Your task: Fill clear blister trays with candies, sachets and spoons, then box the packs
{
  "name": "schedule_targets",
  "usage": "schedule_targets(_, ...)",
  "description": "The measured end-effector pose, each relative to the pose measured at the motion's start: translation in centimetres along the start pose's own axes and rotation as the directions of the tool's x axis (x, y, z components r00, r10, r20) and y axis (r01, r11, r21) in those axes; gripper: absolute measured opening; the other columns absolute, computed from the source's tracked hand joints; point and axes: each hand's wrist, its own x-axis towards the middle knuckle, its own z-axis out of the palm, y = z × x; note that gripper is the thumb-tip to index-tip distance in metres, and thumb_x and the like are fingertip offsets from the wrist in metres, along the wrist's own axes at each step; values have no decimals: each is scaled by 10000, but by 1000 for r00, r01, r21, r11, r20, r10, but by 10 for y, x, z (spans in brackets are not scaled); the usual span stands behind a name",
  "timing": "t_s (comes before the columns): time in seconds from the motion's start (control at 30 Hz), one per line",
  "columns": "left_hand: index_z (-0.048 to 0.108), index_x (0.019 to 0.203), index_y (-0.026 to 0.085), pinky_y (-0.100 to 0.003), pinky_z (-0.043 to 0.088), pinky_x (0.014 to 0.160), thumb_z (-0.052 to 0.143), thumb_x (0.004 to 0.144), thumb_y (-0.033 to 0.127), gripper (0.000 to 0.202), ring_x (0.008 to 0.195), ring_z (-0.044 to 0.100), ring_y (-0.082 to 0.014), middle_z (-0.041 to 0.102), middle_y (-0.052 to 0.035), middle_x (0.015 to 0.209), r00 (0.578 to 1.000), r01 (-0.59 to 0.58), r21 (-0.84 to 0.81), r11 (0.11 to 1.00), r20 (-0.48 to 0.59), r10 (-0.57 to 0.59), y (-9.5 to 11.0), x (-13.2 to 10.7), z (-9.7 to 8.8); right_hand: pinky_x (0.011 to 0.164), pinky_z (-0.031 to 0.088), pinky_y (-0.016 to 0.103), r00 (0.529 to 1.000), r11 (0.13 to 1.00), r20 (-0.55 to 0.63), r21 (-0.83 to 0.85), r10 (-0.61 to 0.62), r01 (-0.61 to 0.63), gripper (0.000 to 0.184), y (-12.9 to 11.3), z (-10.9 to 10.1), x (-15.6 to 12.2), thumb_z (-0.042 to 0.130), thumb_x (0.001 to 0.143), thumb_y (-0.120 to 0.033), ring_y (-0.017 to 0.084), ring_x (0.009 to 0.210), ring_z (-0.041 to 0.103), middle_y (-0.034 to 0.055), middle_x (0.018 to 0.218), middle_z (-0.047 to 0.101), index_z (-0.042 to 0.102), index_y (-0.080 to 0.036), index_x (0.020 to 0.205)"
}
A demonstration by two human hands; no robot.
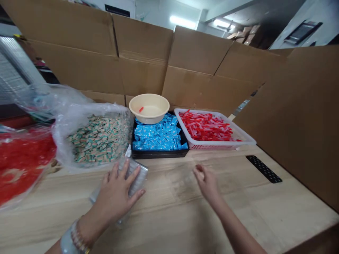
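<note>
My left hand lies with its fingers spread over a stack of clear plastic bags on the table; the palm hides part of the stack. To the right, my right hand has thumb and forefinger pinched together on the edge of a thin clear plastic bag, whose outline is faint against the wood. Just beyond my hands stands a black tray full of small blue packets. A cream plastic bowl rests on its back part, with one small red piece inside.
A clear bag of small green-and-beige packets stands left of the tray, and red plastic-wrapped items lie farther left. A white basket holds red and pink sticks. A black perforated strip lies at right. Cardboard walls enclose the table.
</note>
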Motion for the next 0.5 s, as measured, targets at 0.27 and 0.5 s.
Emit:
schedule_targets(0.27,351,1243,309,-512,246,864,402,708,579,602,1181,248,-396,266,-127,1355,998,-6,46,999,-61,9,4,-36,1,432,285,159,825,74,565,822,16,-564,320,-119,120,-83,652,611,-366,47,435,364,-82,498,414,384,-191,630)
schedule_targets(0.5,334,1253,306,-513,235,879,382,715,591,611,1196,236,-378,256,-129,1359,999,22,50,998,-48,-20,3,-42,-8,399,274,167,869,382,494,797,34,-468,242,-125,118,-74,601,625,-339,52,410,359,-78,451,409,430,-177,570)
